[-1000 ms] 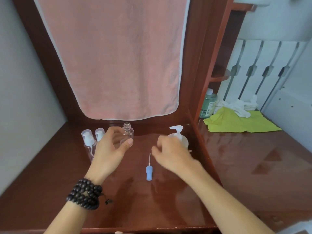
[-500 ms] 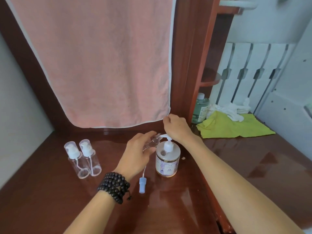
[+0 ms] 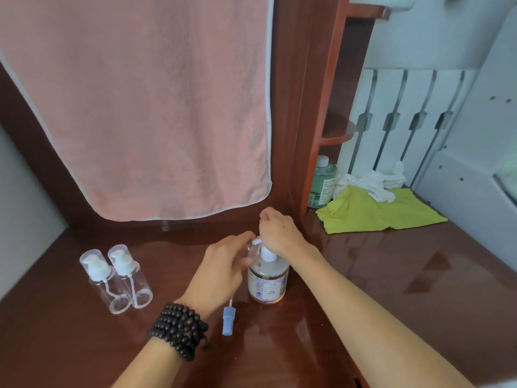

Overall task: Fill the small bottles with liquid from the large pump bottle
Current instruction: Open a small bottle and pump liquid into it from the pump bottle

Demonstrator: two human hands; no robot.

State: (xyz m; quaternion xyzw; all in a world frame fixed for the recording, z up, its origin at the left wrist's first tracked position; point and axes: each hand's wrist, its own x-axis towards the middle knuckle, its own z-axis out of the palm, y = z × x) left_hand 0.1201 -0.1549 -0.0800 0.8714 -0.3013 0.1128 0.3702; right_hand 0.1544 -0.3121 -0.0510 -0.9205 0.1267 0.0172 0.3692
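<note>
Right hand (image 3: 279,233) closed over pump head of large pump bottle (image 3: 268,281) on the wooden counter (image 3: 84,345); left hand (image 3: 221,271) grips a small bottle (image 3: 252,249), apparently tilted at the spout; two capped small bottles (image 3: 117,278) stand well left.

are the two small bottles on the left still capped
Yes, both small pump bottles stand upright side by side on the wooden counter with white pump heads and clear caps on, untouched by either hand.
</note>
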